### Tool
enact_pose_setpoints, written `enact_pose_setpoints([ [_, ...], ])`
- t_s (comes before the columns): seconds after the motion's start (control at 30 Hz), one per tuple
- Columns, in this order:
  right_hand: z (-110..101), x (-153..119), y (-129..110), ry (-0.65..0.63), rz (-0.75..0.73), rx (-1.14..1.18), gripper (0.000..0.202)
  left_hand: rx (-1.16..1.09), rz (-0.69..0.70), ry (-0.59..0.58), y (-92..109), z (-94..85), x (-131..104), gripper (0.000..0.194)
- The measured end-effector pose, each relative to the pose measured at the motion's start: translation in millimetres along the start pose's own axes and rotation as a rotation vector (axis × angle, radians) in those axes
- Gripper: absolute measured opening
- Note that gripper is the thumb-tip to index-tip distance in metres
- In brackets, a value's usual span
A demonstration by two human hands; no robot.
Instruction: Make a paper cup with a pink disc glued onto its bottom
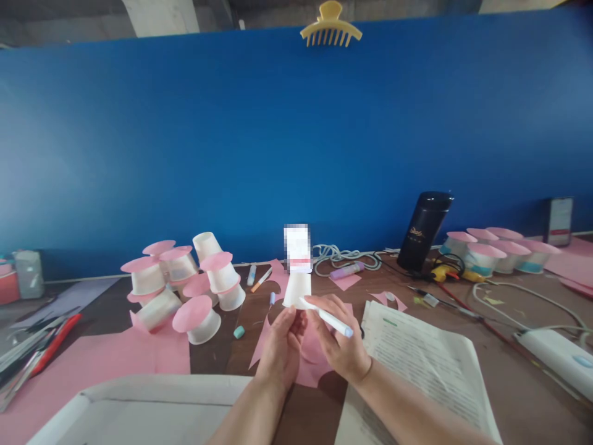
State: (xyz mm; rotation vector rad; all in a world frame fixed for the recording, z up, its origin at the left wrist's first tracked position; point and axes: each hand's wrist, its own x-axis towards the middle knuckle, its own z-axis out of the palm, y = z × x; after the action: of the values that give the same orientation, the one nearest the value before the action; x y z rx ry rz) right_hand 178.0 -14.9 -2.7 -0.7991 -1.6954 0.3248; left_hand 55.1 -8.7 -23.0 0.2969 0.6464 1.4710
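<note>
A white paper cup (297, 289) is upside down in front of me, gripped near its lower edge by my left hand (281, 351). My right hand (341, 340) is closed around a white marker (331, 319) with a pale blue end, its tip at the cup's side. Whatever the tip has drawn is too small to make out. Beneath both hands lies cut pink paper (315, 355). To the left, several paper cups (204, 327) topped with pink paper discs are stacked and scattered, one lying on its side.
A tilted black thermos (424, 232) and more pink-topped cups (484, 256) stand at right. Printed sheets (426, 364) lie beside my right arm, near cables and a power strip (556, 355). A phone (297, 248) leans on the blue partition (250, 136). Red-handled scissors (55, 343) lie left.
</note>
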Motion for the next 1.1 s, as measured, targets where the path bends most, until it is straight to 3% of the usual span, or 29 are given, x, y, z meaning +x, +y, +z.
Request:
enact_pose_setpoints([
  [0.2,-1.2,3.4,7.4,0.033,-0.016,-0.157,0.023,0.075,0.044,-0.042,-3.0,-4.7,2.2,0.013],
  [0.47,0.7,0.9,4.5,0.015,-0.121,-0.194,0.025,0.202,0.099,-0.139,-3.9,-2.1,1.2,0.019],
  [1.1,1.3,1.1,2.7,-0.008,-0.172,-0.249,0.026,0.256,0.132,-0.169,-5.4,-4.0,0.0,0.017],
])
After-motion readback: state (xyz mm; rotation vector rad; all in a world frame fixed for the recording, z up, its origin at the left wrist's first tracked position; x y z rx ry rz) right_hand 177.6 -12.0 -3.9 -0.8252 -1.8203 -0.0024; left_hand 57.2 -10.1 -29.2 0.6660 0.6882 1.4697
